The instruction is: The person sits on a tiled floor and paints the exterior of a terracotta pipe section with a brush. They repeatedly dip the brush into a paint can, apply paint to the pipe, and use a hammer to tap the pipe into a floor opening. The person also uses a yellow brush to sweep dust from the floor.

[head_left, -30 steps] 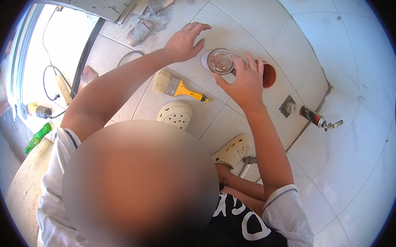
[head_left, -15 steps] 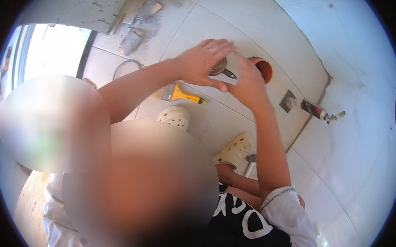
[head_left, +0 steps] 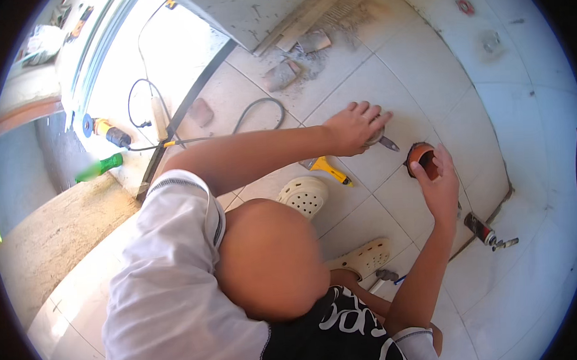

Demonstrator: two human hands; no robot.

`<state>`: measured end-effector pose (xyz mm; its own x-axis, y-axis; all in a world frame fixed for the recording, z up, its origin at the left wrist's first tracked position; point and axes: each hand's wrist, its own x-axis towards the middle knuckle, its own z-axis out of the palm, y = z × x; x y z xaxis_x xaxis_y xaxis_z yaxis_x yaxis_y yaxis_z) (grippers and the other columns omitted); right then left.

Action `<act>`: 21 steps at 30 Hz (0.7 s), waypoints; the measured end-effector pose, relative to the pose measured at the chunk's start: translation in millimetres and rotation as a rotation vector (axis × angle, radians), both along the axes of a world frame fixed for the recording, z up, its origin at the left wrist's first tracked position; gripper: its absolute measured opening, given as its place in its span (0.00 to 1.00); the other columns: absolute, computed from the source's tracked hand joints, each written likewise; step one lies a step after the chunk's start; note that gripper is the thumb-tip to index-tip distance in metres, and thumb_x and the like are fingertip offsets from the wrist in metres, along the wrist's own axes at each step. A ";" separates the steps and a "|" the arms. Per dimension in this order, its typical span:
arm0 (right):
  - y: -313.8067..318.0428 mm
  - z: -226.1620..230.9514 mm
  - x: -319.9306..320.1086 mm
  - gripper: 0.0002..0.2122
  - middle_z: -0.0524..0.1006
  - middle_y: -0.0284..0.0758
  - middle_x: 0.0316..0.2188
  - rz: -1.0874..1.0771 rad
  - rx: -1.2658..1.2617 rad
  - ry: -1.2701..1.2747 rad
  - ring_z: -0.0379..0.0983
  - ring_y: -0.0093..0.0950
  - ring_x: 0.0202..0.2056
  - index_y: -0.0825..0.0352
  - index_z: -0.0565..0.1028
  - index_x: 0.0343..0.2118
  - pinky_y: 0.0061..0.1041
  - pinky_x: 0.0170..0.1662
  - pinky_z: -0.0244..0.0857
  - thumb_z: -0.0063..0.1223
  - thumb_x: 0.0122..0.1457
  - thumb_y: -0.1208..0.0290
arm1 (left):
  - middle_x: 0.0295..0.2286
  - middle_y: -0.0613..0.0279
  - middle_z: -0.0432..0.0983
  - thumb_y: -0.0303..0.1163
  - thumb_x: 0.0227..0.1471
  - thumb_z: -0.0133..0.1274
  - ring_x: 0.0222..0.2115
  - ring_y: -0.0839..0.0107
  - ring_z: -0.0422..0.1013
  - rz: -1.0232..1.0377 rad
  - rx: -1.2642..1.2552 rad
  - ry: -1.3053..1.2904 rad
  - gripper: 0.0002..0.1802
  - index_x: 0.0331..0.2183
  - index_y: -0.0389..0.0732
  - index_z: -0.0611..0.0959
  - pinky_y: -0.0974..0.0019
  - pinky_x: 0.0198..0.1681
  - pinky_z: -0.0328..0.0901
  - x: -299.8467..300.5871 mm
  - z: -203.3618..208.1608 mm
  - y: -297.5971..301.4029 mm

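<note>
Over a round container (head_left: 375,138) on the tiled floor, my left hand (head_left: 357,127) is spread, palm down; whether it touches the container I cannot tell, as the hand hides most of it. A dark tool handle (head_left: 388,143) sticks out beside the container. My right hand (head_left: 440,180) is open, thumb and fingers apart, at the near side of an orange-brown pipe end (head_left: 419,154) set in the floor. Below my left forearm lies a broad-ended tool with a yellow handle (head_left: 333,170), its flat end partly hidden by the arm.
A can with a nozzle (head_left: 487,228) lies to the right by the wall. Left are an angle grinder (head_left: 109,133), its cable and a green bottle (head_left: 101,167). Broken tile pieces (head_left: 282,75) lie farther off. Near my clog (head_left: 367,257) is a hammer-like tool (head_left: 386,276).
My hands have parted: the right has moved away toward the pipe end, while the left stays over the container. The view has shifted, showing more of the left side and doorway.
</note>
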<state>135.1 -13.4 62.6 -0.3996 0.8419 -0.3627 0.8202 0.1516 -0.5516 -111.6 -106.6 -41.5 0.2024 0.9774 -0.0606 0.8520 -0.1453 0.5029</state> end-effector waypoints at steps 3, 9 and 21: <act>6.1 8.8 -6.0 0.35 0.75 0.51 0.58 0.002 0.051 0.033 0.73 0.43 0.59 0.73 0.66 0.65 0.37 0.63 0.65 0.69 0.59 0.60 | 0.57 0.43 0.65 0.40 0.46 0.70 0.58 0.43 0.63 0.378 0.071 -0.141 0.53 0.66 0.38 0.61 0.48 0.62 0.61 -50.7 23.5 -48.2; 3.1 6.4 -19.3 0.31 0.77 0.51 0.56 0.067 0.040 0.034 0.73 0.40 0.59 0.72 0.67 0.64 0.37 0.63 0.65 0.65 0.63 0.64 | 0.56 0.32 0.65 0.48 0.50 0.69 0.55 0.39 0.65 1.136 0.129 0.141 0.57 0.67 0.28 0.56 0.45 0.60 0.63 -226.2 22.8 -169.6; -9.5 12.6 -15.5 0.25 0.77 0.51 0.56 0.184 0.128 -0.119 0.75 0.43 0.57 0.71 0.70 0.63 0.39 0.61 0.66 0.61 0.65 0.67 | 0.58 0.31 0.67 0.52 0.42 0.69 0.59 0.40 0.66 1.469 0.098 0.292 0.56 0.65 0.36 0.65 0.43 0.63 0.62 -491.7 -41.4 -74.2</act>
<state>119.6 -22.8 75.1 -0.5115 0.8010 -0.3110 0.8302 0.3673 -0.4195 -603.3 -180.8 -83.0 -0.9430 0.2962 0.1514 0.3308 0.8828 0.3334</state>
